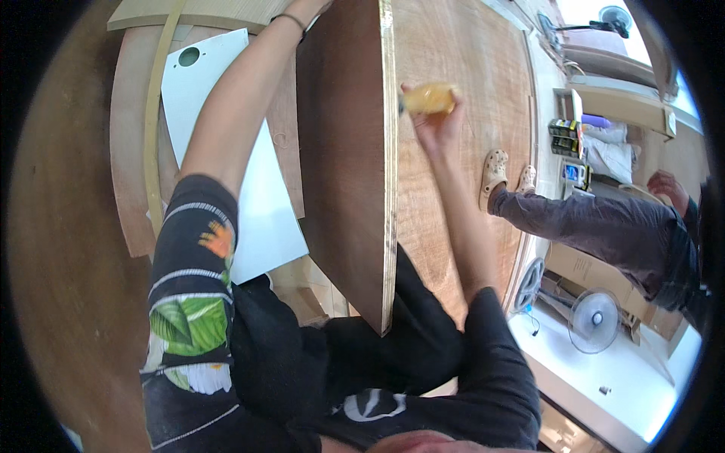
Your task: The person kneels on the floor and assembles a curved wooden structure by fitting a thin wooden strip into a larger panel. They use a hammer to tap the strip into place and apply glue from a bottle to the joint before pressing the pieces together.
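So, right hand (438, 121) first: the fingers are wrapped tight around a small yellow sponge-like block (429, 98), and it's pressed right up against the pale edge (389, 151) of a plywood board (343, 151). That board is standing on its edge, dark brown face turned to the left, its light layered rim running from the top of the view down to a corner near my lap.

Left hand is a different story. The arm reaches up along the left side of the board with a thin band on the wrist (289, 20), but the hand itself goes out of the top of the picture, so I can't tell whether it's gripping anything or spread flat.

Moving outward: left of the board lies a white panel (264, 204) with a round hole near its top corner (it sits on more brown sheets). Right of the board is a big reddish wood sheet (461, 53) on the floor.

Further right, another person stands on that sheet in beige clogs (495, 172) and grey trousers. A floor fan (594, 321) sits near the lower right.
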Demonstrator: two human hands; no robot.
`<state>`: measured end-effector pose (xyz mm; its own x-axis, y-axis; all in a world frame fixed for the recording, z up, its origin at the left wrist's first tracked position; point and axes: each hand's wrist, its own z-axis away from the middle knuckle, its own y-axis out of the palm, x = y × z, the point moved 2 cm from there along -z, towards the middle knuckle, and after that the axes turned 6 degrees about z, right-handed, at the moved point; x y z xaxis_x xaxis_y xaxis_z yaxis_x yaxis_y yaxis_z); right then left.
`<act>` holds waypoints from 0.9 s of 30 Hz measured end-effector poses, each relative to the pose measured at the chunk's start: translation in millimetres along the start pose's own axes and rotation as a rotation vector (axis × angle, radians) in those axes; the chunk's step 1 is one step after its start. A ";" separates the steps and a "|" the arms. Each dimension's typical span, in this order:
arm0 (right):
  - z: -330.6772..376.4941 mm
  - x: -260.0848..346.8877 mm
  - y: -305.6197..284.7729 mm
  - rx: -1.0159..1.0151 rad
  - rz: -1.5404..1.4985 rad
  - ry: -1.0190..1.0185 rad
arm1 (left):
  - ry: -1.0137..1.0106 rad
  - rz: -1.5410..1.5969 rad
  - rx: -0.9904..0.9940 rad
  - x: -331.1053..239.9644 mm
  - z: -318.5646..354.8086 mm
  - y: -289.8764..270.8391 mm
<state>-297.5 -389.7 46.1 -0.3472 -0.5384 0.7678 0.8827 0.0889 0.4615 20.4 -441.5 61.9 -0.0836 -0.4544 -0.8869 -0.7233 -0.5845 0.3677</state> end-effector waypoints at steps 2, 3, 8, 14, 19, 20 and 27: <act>0.2 -38.0 -20.8 0.181 -0.402 0.012 | -0.322 0.129 0.097 25.1 -12.2 9.6; 2.6 -46.6 -30.7 0.210 -0.614 0.028 | -0.349 0.192 0.169 34.5 -14.7 12.6; 56.1 -61.4 -36.8 0.377 -0.902 0.190 | -0.364 0.484 0.292 30.1 6.5 -29.8; 70.2 -75.4 5.6 0.440 -0.656 0.280 | -0.128 0.484 -0.041 -21.5 87.3 -56.6; 77.9 -86.2 13.5 0.402 -0.522 0.314 | -0.072 0.261 0.115 -49.0 112.6 -53.0; 79.0 -87.4 15.0 0.394 -0.506 0.317 | -0.095 0.298 0.128 -52.9 113.4 -50.3; 81.1 -86.5 24.0 0.651 -0.594 0.324 | 0.007 0.269 0.114 -72.4 122.4 -43.5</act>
<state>-272.0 -273.0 26.8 -0.4921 -0.8446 0.2107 0.2047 0.1230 0.9711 -26.0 -300.9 75.9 -0.2787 -0.5876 -0.7596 -0.7484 -0.3628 0.5552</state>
